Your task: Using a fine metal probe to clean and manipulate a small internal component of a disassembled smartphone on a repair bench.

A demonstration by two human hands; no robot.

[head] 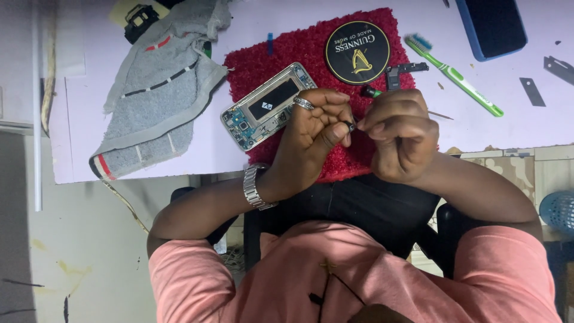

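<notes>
Both hands met over the red mat (371, 157), the left hand (314, 134) and right hand (397, 134) together pinching a tiny dark part (350, 125) between fingertips, the opened phone (266, 104) lying just left of them.

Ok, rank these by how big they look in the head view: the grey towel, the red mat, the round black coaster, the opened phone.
1. Grey towel and red mat: alike, and the hands hide part of the mat, so I cannot rank them.
2. Opened phone.
3. Round black coaster, only slightly smaller.
</notes>
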